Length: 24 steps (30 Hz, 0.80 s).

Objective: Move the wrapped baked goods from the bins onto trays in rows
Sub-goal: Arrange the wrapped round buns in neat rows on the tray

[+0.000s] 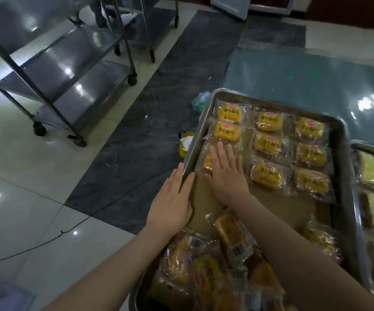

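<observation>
Head view: a steel tray (348, 176) sits on the teal bench (304, 79), near its left edge. Wrapped buns (267, 144) lie in three columns across the tray's far half, and a loose pile (226, 254) fills its near end. The left hand (172, 198) lies flat, fingers straight, on the tray's left rim, grasping nothing. The right hand (226, 176), also flat, presses on the third bun (208, 163) of the left column.
</observation>
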### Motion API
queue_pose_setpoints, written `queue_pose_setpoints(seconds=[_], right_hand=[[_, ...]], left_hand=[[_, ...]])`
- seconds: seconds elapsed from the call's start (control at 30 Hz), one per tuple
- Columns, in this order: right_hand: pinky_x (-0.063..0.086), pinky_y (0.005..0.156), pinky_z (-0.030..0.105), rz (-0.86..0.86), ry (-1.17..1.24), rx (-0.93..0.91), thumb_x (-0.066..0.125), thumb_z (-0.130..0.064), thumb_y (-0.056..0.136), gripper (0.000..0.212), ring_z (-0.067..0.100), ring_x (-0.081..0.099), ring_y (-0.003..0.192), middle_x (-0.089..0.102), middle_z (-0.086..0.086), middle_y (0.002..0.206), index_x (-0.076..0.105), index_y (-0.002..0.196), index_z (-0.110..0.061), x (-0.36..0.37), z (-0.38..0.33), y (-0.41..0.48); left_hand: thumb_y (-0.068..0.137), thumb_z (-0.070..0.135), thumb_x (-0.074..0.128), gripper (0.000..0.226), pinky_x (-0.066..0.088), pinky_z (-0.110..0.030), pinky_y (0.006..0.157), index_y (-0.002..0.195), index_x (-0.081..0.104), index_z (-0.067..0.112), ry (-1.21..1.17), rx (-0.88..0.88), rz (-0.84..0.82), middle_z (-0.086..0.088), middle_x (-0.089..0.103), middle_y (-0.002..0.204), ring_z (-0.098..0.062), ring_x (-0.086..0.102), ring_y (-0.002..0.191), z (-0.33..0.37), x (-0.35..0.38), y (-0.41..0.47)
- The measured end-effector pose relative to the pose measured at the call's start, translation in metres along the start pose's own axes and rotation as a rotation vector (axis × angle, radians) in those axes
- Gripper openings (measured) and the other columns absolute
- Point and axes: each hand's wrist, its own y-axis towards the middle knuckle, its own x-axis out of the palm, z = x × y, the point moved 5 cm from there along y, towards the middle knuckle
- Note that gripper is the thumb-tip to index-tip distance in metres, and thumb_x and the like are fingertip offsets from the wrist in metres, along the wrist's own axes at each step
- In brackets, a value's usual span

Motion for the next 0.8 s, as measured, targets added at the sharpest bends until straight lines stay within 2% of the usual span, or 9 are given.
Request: queue_pose_setpoints(seconds=[0.13, 0.37, 0.43, 0.53, 0.6, 0.63, 0.67, 0.7, 0.8], right_hand=[[-0.016, 0.108, 0.051, -0.016, -0.048, -0.027, 0.023, -0.049, 0.095, 0.074, 0.028, -0.032, 0.137, -0.031, 0.005, 0.150, -0.023, 0.145, -0.021, 0.003, 0.002, 0.006], [-0.013, 0.110, 0.050, -0.030, -0.146, -0.001, 0.028, -0.050, 0.096, 0.074, 0.028, -0.020, 0.143, -0.017, 0.010, 0.158, -0.014, 0.149, -0.018, -0.012, 0.002, 0.019], [-0.011, 0.112, 0.049, 0.011, -0.076, 0.023, 0.034, -0.050, 0.094, 0.077, 0.027, -0.018, 0.143, -0.014, 0.008, 0.158, -0.008, 0.150, -0.017, -0.022, 0.002, 0.001], [0.003, 0.115, 0.039, 0.086, 0.139, 0.033, 0.049, -0.035, 0.093, 0.067, 0.026, 0.002, 0.146, 0.013, 0.006, 0.158, 0.018, 0.148, -0.017, -0.037, 0.010, -0.046], [0.029, 0.108, 0.036, 0.066, 0.277, 0.089, 0.048, -0.034, 0.092, 0.047, 0.026, 0.031, 0.137, 0.038, 0.002, 0.143, 0.040, 0.137, -0.021, -0.042, 0.020, -0.080], [0.041, 0.098, 0.035, 0.041, 0.314, 0.144, 0.047, -0.039, 0.092, 0.041, 0.024, 0.042, 0.126, 0.046, 0.001, 0.132, 0.048, 0.130, -0.023, -0.044, 0.025, -0.095], [0.044, 0.088, 0.034, -0.002, 0.318, 0.208, 0.047, -0.046, 0.091, 0.041, 0.023, 0.048, 0.118, 0.050, -0.001, 0.125, 0.051, 0.125, -0.025, -0.045, 0.030, -0.109], [0.045, 0.084, 0.034, -0.069, 0.277, 0.256, 0.047, -0.055, 0.089, 0.046, 0.022, 0.049, 0.115, 0.052, -0.002, 0.123, 0.052, 0.125, -0.027, -0.043, 0.031, -0.120], [0.042, 0.093, 0.040, -0.239, 0.162, 0.272, 0.050, -0.068, 0.081, 0.058, 0.023, 0.049, 0.112, 0.054, 0.000, 0.123, 0.052, 0.123, -0.027, -0.034, 0.027, -0.146]], left_hand=[[0.093, 0.024, 0.047, 0.060, 0.009, -0.029, 0.111, 0.147, 0.022, 0.021, -0.006, 0.009, 0.001, -0.011, -0.002, 0.158, -0.024, 0.010, 0.144, 0.000, -0.001, 0.000], [0.093, 0.021, 0.046, 0.056, 0.020, -0.033, 0.113, 0.146, 0.026, 0.019, -0.023, 0.001, -0.008, -0.011, -0.001, 0.158, -0.024, 0.009, 0.144, 0.003, -0.007, -0.003], [0.092, 0.020, 0.046, 0.056, 0.018, -0.034, 0.114, 0.145, 0.027, 0.018, -0.025, 0.011, -0.002, -0.012, 0.002, 0.158, -0.025, 0.009, 0.144, 0.004, -0.009, -0.003], [0.090, 0.015, 0.047, 0.057, 0.008, -0.033, 0.117, 0.145, 0.030, 0.015, -0.020, 0.069, 0.023, -0.012, 0.009, 0.157, -0.024, 0.007, 0.144, 0.007, -0.013, -0.004], [0.089, 0.011, 0.049, 0.055, 0.001, -0.029, 0.116, 0.142, 0.036, 0.012, -0.033, 0.120, 0.035, -0.013, 0.018, 0.155, -0.024, 0.010, 0.144, 0.010, -0.017, -0.006], [0.088, 0.009, 0.051, 0.054, 0.000, -0.029, 0.115, 0.140, 0.040, 0.011, -0.044, 0.141, 0.043, -0.013, 0.023, 0.154, -0.025, 0.014, 0.144, 0.011, -0.018, -0.007], [0.087, 0.007, 0.053, 0.052, 0.001, -0.029, 0.115, 0.138, 0.044, 0.010, -0.055, 0.157, 0.046, -0.013, 0.029, 0.151, -0.025, 0.018, 0.143, 0.013, -0.019, -0.008], [0.086, 0.006, 0.054, 0.050, 0.002, -0.029, 0.115, 0.135, 0.047, 0.009, -0.061, 0.161, 0.047, -0.013, 0.034, 0.149, -0.025, 0.022, 0.141, 0.013, -0.020, -0.009], [0.085, 0.006, 0.056, 0.047, 0.006, -0.029, 0.114, 0.131, 0.051, 0.008, -0.069, 0.185, 0.060, -0.012, 0.041, 0.144, -0.025, 0.029, 0.138, 0.015, -0.021, -0.010]])
